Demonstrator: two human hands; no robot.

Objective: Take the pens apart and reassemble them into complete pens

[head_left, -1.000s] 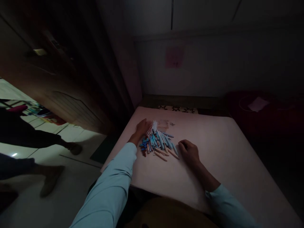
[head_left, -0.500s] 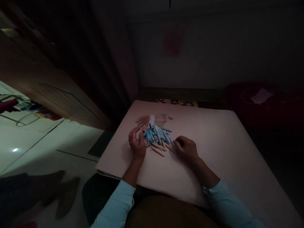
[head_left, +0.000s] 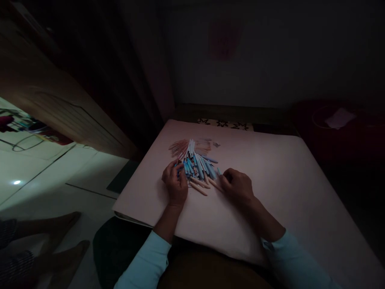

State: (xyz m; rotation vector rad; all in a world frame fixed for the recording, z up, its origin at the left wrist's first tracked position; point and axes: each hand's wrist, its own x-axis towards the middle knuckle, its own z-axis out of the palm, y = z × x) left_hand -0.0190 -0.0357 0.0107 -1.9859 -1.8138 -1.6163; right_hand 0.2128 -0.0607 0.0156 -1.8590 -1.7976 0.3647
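Observation:
A heap of slim sticks that look like crayons and pencils (head_left: pixel 197 165), mostly blue with some white, lies on a pale board-like tabletop (head_left: pixel 270 172). Several wood-coloured sticks (head_left: pixel 199 188) lie along its near side. My left hand (head_left: pixel 176 182) curls round the heap's left edge, thumb and fingers closed about dark-blue pieces that are partly hidden. To the right of the heap, my right hand (head_left: pixel 237 184) is closed in a pinch. A short light-blue stick (head_left: pixel 219 171) pokes out at its fingertips, and one wood-coloured stick reaches under that hand.
Reddish-brown scribbles (head_left: pixel 180 147) mark the tabletop behind the heap. A strip with dark star shapes (head_left: pixel 222 123) lies past the far edge. Another person's legs (head_left: pixel 57 233) are at the lower left on the tiled floor (head_left: pixel 87 176). A wooden panel (head_left: pixel 75 112) stands at left.
The view has tilted and shifted slightly. My left fingers have closed further in around the heap's left edge. A light-blue stick now points up from my right fingertips.

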